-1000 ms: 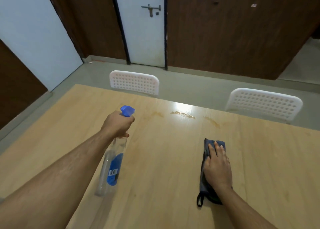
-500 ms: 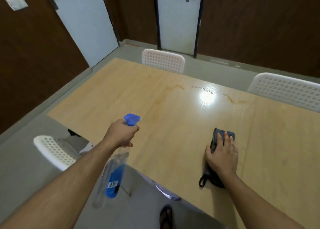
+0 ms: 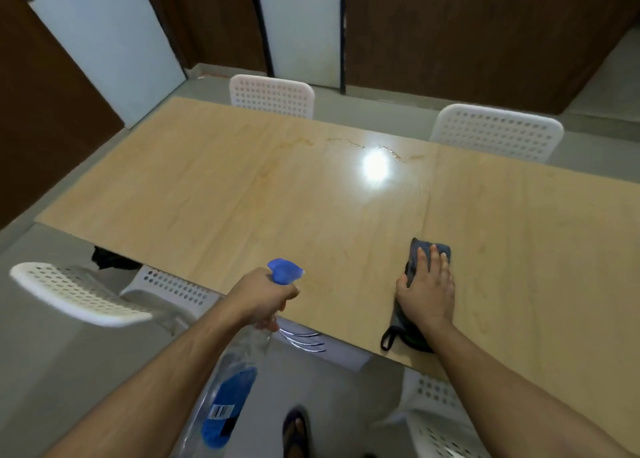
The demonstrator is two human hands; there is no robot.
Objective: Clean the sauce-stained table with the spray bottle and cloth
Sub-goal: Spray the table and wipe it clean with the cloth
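Here the long, pale wooden table [image 3: 242, 194] fills the middle of the view, with a bright glare of light near its far edge. Thin brownish sauce smears [image 3: 363, 145] run along that far side, just beside the glare. White perforated plastic chairs stand around it: two at the far edge [image 3: 272, 95] and [image 3: 495, 130], and one at the near left [image 3: 76, 293], drawn back from the table.

The clear plastic spray bottle with a blue nozzle and blue label [image 3: 228, 398] hangs tilted over the near table edge, its body below the tabletop level, nozzle pointing across the wood. The left hand [image 3: 259, 298] grips its neck, fingers curled tight around it.

The folded grey cloth with a dark loop [image 3: 412, 267] lies flat on the table near the front edge. The right hand [image 3: 427, 293] presses down on it, palm flat, fingers extended and close together.
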